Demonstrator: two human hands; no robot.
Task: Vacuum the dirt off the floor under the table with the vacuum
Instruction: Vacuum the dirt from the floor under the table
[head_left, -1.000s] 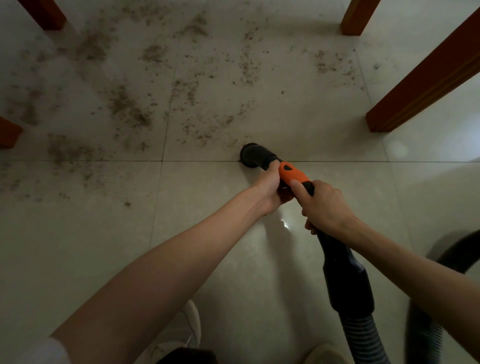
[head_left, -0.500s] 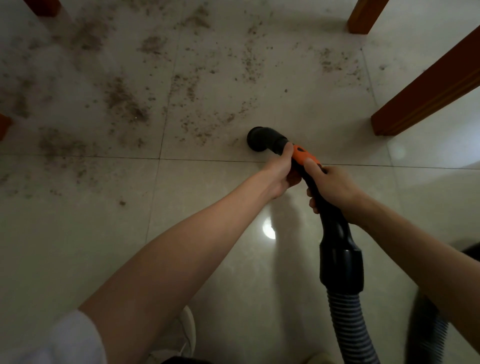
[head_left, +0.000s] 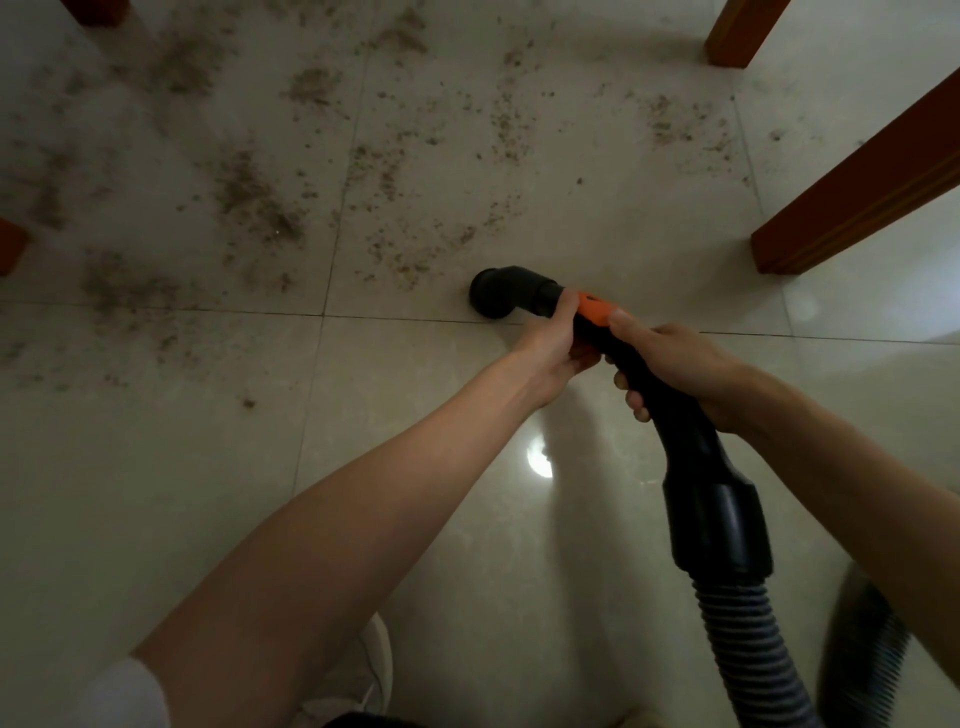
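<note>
Both the left hand and right hand grip the vacuum wand. Its nozzle sits just short of the dirt. Suction pass judged barely begun; next, advance the nozzle across the dirt.

Single head view; looks forward-down, steeply, at tiled floor; hands close below lens.

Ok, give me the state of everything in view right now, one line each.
Left hand: grips the vacuum handle near the nozzle.
Right hand: grips the handle behind it.
Nozzle: at the near edge of the dirt.
Dirt: still scattered across the tiles.
Hose: attached, trailing back.
</note>
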